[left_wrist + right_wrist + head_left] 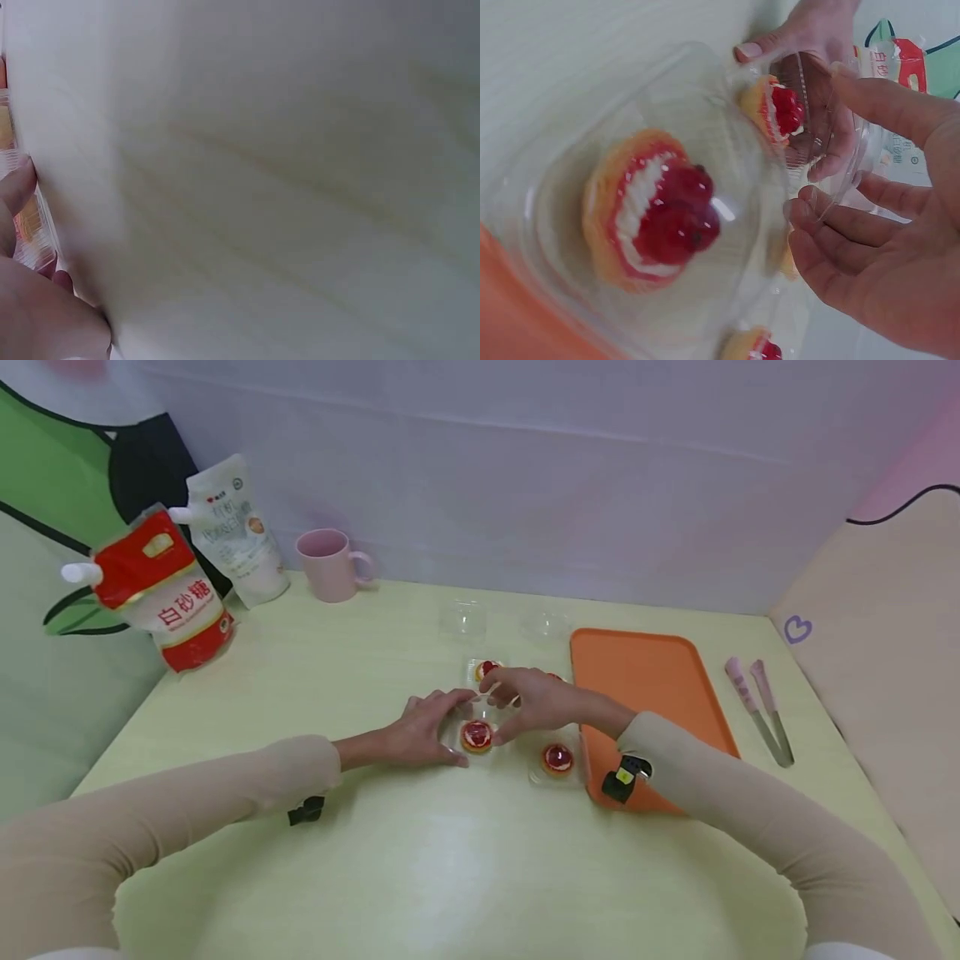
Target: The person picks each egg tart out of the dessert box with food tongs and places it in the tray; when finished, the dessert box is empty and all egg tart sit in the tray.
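A small tart with red fruit and white cream (477,736) sits in a clear plastic box (769,69) on the table. My left hand (423,731) holds the box from the left, thumb at the near side and fingers at the far side. From the right, my right hand (536,702) grips its clear domed lid (840,146) between thumb and fingertips. Whether the lid is fully seated cannot be seen. Close by, a second tart (557,760) is under a clear dome. Only part of the left hand (45,300) shows in the left wrist view.
Behind the hands lies another tart (487,668), with one more partly hidden. Two clear lids (463,620) stand farther back. An orange tray (637,664) is to the right, beside pink-handled tongs (761,714). A pink mug (327,567) and two pouches (180,602) stand back left.
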Demonstrator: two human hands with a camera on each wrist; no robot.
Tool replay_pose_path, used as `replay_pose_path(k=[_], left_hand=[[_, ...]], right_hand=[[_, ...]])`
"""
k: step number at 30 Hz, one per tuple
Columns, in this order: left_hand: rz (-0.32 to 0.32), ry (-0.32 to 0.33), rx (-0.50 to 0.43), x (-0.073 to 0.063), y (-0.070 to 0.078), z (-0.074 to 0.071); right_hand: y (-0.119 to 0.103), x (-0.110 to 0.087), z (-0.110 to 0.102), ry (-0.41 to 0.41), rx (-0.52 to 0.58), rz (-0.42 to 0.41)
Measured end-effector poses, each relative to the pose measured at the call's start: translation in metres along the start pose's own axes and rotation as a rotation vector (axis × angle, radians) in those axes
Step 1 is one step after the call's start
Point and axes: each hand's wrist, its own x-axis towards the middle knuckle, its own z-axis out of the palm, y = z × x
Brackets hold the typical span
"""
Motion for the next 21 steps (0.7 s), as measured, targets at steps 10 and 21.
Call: replay_pose_path(k=[10, 21], left_hand=[[-0.001, -0.002, -0.011, 0.003, 0.0, 0.002], [-0.014, -0.013, -0.017, 0.002, -0.001, 0.002]], right_hand=[[-0.001, -0.015, -0.02, 0.004, -0.029, 0.008], [0.003, -0.018, -0.036, 0.123, 0.01, -0.065]])
